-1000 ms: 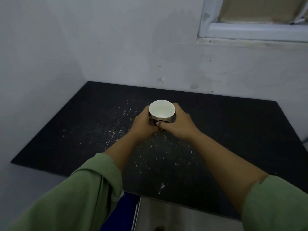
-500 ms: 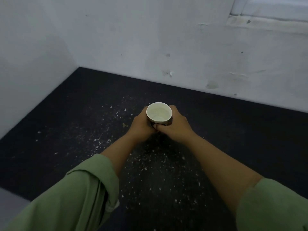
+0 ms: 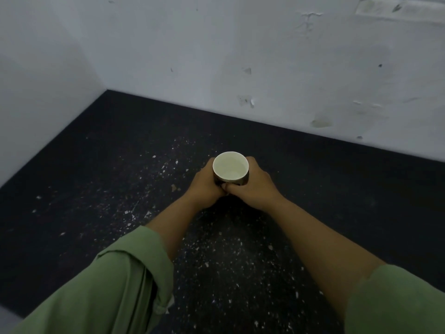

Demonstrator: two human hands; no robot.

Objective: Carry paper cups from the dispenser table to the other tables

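Note:
A paper cup (image 3: 230, 168), white inside with a dark printed outside, stands upright over the middle of a black table (image 3: 96, 165). My left hand (image 3: 204, 186) wraps its left side and my right hand (image 3: 255, 189) wraps its right side, fingers meeting in front of it. The cup's lower part is hidden by my fingers, so whether its base touches the tabletop cannot be told. Nothing shows inside the cup.
The black tabletop is speckled with small white flakes around and in front of my hands. White walls (image 3: 265, 68) with chipped paint close the table off at the back and on the left. My green sleeves (image 3: 115, 285) fill the lower corners.
The view has moved closer over the table and the near table edge has left the frame. Both hands keep the same hold on the cup, which sits lower toward the tabletop.

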